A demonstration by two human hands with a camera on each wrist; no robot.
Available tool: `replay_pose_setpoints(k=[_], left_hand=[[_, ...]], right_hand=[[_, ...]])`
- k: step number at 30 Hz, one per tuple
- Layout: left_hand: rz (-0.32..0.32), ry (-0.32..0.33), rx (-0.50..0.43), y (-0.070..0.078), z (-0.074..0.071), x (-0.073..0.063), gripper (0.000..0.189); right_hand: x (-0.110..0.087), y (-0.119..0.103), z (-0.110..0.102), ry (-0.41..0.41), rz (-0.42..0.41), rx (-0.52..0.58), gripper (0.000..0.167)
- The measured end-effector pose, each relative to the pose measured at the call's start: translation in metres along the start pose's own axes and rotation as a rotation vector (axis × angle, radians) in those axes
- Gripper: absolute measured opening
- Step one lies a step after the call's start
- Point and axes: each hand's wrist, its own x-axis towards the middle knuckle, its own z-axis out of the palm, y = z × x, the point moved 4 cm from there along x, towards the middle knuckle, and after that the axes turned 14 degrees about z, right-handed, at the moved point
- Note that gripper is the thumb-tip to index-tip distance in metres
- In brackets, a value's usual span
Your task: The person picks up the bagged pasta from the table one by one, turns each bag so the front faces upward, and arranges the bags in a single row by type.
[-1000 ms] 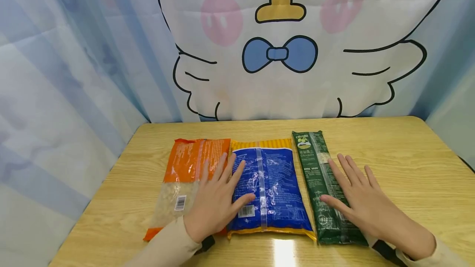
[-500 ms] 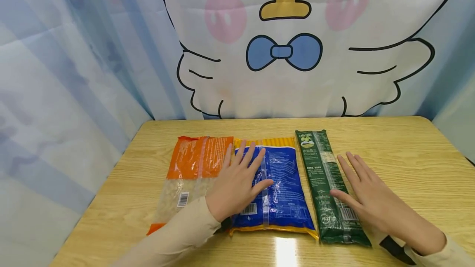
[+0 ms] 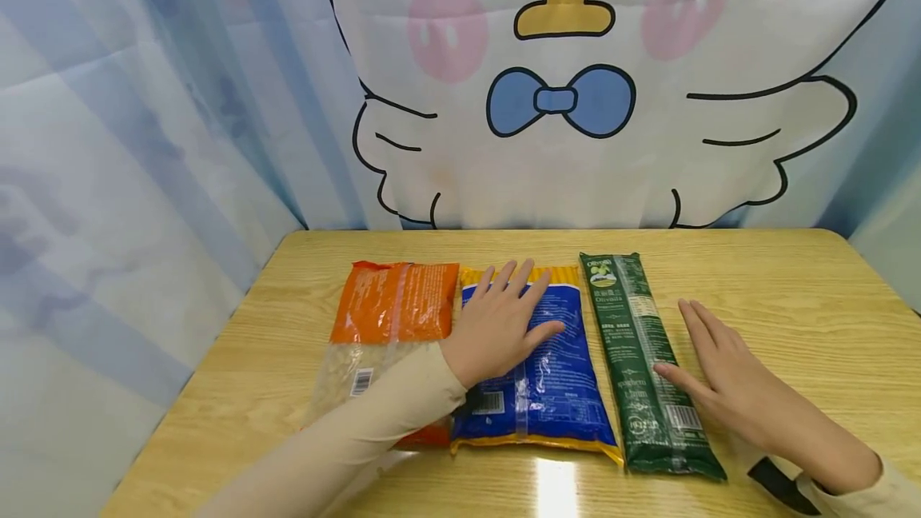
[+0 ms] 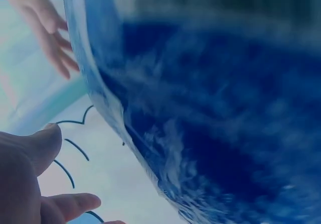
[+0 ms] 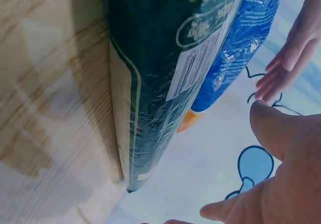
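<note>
Three flat food packs lie side by side on the wooden table (image 3: 777,294): an orange bag (image 3: 394,302) with a clear lower half, a blue bag (image 3: 557,378) with yellow ends, and a long dark green spaghetti pack (image 3: 636,342). My left hand (image 3: 504,320) lies flat with spread fingers on the far half of the blue bag (image 4: 225,133). My right hand (image 3: 723,378) rests flat on the table just right of the green pack (image 5: 160,73), its thumb touching the pack's side. Neither hand holds anything.
A curtain with a cartoon duck (image 3: 561,86) hangs right behind the table's far edge. Pale blue fabric (image 3: 144,182) closes off the left side. Bare wood (image 3: 252,390) shows left of the orange bag and at the far right.
My left hand has slid forward and to the right, from straddling the orange and blue bags to lying wholly on the blue bag. The right hand has hardly moved.
</note>
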Motion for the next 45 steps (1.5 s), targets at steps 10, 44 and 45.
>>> replay_pose_setpoints(k=[10,44,45], left_hand=[[-0.008,-0.047,-0.071,-0.001,0.004,0.039,0.069],[-0.493,0.097,-1.638,-0.004,0.028,0.124,0.065],[-0.504,0.088,-1.660,-0.003,0.029,0.125,0.066]], right_hand=[[-0.001,0.001,-0.002,-0.021,0.023,0.023,0.102],[0.000,0.007,-0.006,-0.100,0.047,0.146,0.103],[0.000,0.008,-0.006,-0.108,0.049,0.160,0.102]])
